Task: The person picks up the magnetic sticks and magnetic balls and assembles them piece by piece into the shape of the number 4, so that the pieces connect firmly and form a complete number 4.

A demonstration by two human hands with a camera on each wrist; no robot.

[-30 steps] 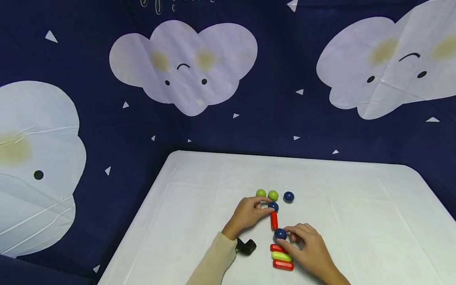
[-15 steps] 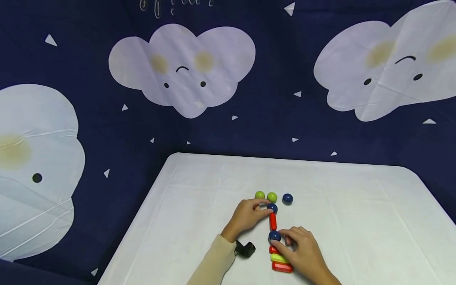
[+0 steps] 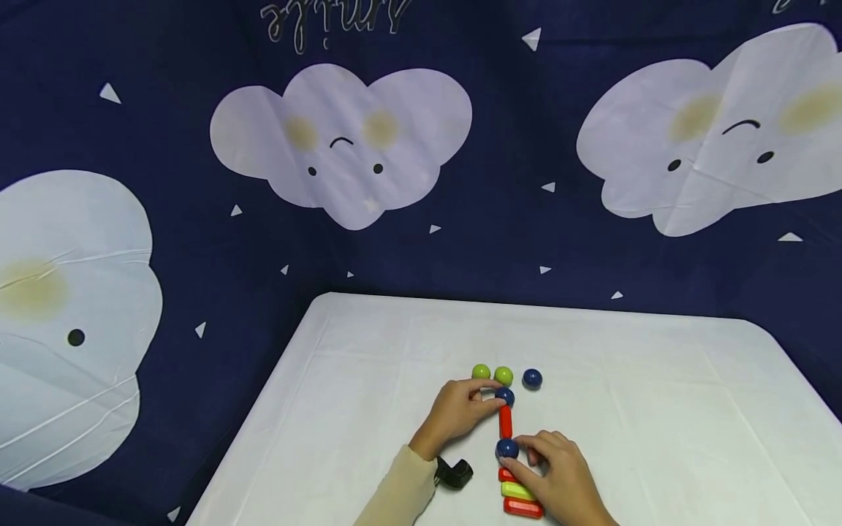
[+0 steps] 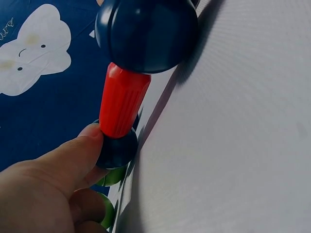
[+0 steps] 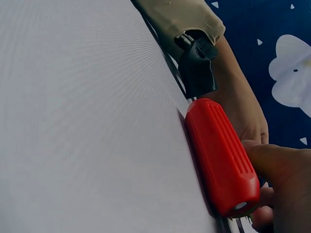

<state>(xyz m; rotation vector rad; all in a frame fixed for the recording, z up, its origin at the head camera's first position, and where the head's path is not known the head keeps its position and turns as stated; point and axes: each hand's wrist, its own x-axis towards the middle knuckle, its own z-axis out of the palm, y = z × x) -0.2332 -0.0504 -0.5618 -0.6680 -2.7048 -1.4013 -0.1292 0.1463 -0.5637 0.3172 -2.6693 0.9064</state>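
The left hand pinches a glossy blue ball, the right hand a nearer blue ball; between them on the white desk a ridged red rod touches both. Beyond sit two smooth green balls and a third blue ball; beside the right hand, a yellow-green bar lies between two red bars

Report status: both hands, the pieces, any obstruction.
Left hand pinches far-end blue ball, right hand near-end blue ball. Red rod between, apparently touching both. No obstruction visible.
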